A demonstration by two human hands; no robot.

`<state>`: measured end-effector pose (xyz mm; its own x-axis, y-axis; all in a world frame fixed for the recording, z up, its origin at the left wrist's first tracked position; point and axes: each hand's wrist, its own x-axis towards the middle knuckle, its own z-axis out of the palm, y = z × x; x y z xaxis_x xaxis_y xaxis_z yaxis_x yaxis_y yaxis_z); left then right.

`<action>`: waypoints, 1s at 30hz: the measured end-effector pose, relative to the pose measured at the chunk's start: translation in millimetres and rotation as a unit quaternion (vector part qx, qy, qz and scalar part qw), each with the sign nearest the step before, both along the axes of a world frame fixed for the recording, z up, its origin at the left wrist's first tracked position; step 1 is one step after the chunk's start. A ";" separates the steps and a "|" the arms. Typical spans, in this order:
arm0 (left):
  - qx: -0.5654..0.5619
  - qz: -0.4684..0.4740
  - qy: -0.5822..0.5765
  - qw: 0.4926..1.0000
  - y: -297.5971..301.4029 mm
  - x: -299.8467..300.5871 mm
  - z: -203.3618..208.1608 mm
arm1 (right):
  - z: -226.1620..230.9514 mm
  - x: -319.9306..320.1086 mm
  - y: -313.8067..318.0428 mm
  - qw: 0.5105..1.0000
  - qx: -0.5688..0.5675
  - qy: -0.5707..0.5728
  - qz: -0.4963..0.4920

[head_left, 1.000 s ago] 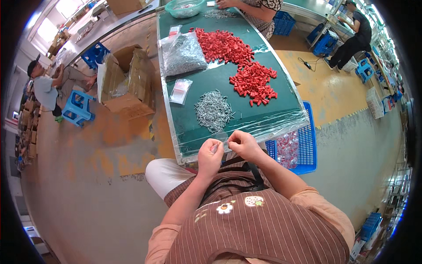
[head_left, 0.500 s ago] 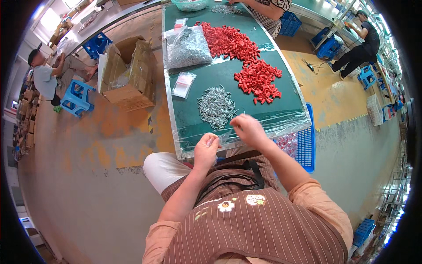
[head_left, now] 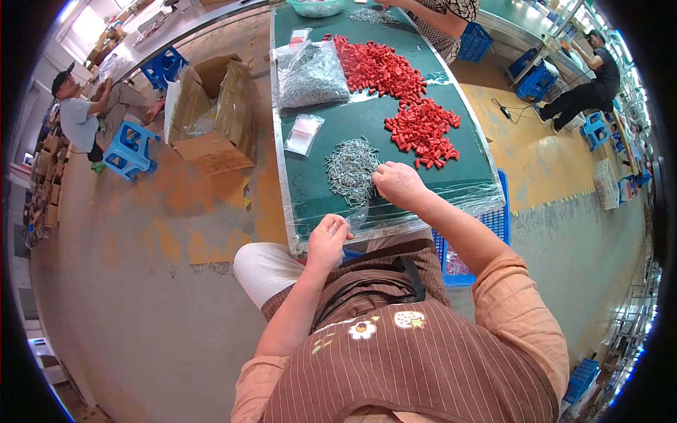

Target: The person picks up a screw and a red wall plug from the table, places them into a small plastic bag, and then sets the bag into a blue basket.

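My left hand is closed on a small clear plastic bag at the table's near edge. At the right side of a pile of silvery screws, my right hand has its fingertips drawn together against the pile; what they pinch is hidden. Beyond it lies a heap of red plastic wall plugs, running into a larger red heap farther back. A flat pack of small clear bags rests left of the screws. Behind that sits a big clear bag full of screws.
The green tabletop has a metal rim. A blue basket stands below its right side. An open cardboard box and a blue stool are at left. Across the table another person's arm reaches in near a green basket.
My right hand has moved forward to the edge of the screw pile, its fingers now touching it. My left hand stays at the near edge with the bag. The view has shifted slightly.
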<state>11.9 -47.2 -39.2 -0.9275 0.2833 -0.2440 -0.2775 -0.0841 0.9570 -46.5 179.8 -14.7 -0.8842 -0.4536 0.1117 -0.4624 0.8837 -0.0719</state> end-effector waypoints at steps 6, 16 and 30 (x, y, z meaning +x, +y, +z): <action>-0.048 0.017 -0.025 0.998 -6.8 -4.8 9.7 | -1.5 -3.0 8.8 0.996 -0.047 -0.048 -0.064; -0.092 0.066 -0.041 0.993 -3.1 -18.7 5.2 | 4.9 17.9 21.4 0.605 -0.671 -0.349 -0.250; -0.314 -0.040 0.107 0.943 42.8 -25.6 46.4 | 53.1 59.8 -36.3 0.937 -0.319 -0.089 -0.115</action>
<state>-13.6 -4.4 7.2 -0.9563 0.2168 -0.1962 -0.0536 0.5298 0.8464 13.3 143.5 38.4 -0.9806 -0.1406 0.1364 -0.1959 0.7091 -0.6774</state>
